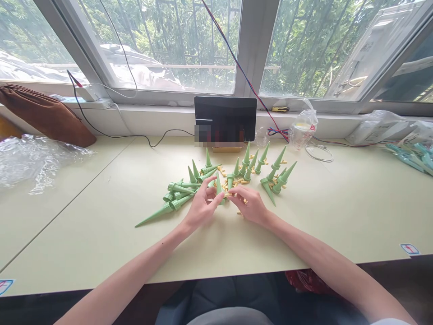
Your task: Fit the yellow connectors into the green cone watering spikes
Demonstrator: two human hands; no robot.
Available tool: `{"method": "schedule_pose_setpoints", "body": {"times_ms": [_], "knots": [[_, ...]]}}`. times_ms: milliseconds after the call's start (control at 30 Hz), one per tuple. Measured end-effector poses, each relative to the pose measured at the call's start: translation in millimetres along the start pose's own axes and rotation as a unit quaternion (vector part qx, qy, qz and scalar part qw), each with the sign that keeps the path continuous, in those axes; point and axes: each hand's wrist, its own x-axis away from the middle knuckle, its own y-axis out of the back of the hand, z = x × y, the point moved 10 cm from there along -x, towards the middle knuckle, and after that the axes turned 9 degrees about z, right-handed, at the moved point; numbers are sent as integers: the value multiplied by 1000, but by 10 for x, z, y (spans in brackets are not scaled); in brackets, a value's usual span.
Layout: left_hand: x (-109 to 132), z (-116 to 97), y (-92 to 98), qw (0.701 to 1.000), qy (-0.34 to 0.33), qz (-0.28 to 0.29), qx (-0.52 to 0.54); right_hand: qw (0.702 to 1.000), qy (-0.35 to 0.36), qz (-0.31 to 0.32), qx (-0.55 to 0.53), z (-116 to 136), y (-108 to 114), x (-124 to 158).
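Note:
Many green plastic cones (189, 189) lie and stand in a heap on the pale table (338, 212), mixed with several small yellow pieces (241, 181). My left hand (199, 205) grips a green cone (219, 187) by its wide end, fingers curled round it. My right hand (250, 203) meets it at the fingertips, pinching a small yellow piece (230, 194) against the cone's end. A long green cone (154, 216) points out to the left of the heap. Several cones (277, 174) stand upright to the right.
A dark tablet (225, 118) leans against the window ledge behind the heap. A plastic bag with a cup (302, 126) and white cable (320, 152) lie right of it. Clear plastic wrap (30, 158) and a brown pouch (43, 115) sit at left; teal parts (412, 155) far right.

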Motion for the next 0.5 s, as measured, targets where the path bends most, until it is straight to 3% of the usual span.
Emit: {"method": "schedule_pose_setpoints", "body": {"times_ms": [100, 367, 500], "knots": [[15, -14, -61, 1000, 6, 28, 4, 1000, -9, -9, 0, -14, 21, 1], [6, 18, 12, 999, 12, -3, -35, 1000, -20, -7, -17, -21, 25, -4], [-17, -49, -27, 999, -12, 19, -37, 999, -20, -2, -24, -26, 18, -6]]}}
